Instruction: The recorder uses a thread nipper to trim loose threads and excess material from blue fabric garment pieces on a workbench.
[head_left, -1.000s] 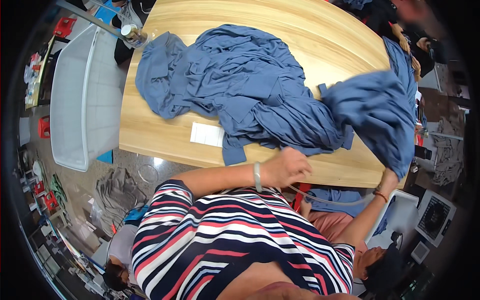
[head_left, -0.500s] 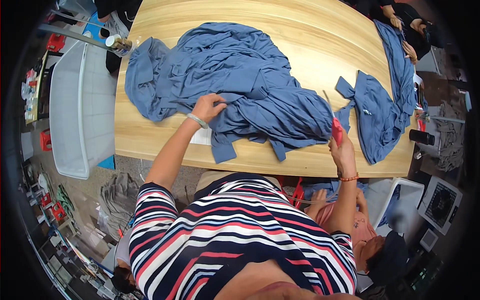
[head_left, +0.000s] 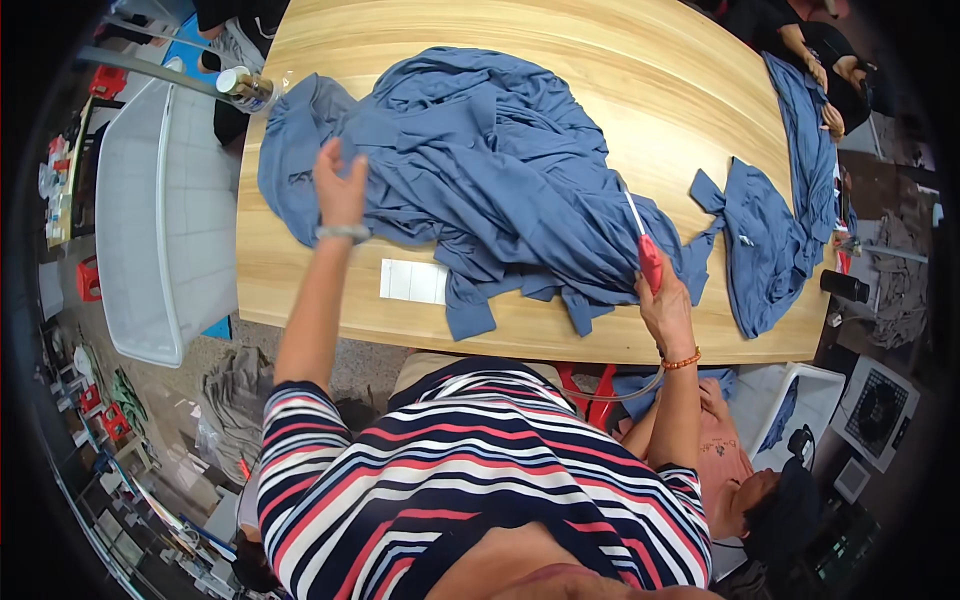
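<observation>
On your table (head_left: 680,110), twelve o'clock: blue garments (head_left: 500,160) lay heaped.
Left hand (head_left: 340,187), ten o'clock: you spread its fingers wide over them, contact unclear.
Right hand (head_left: 666,312), three o'clock: you gripped a red-handled tool (head_left: 649,262).

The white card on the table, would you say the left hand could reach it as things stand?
Probably yes: the left hand looks empty, and the white card lies close by, mostly uncovered, with blue cloth only along its right side.
</observation>
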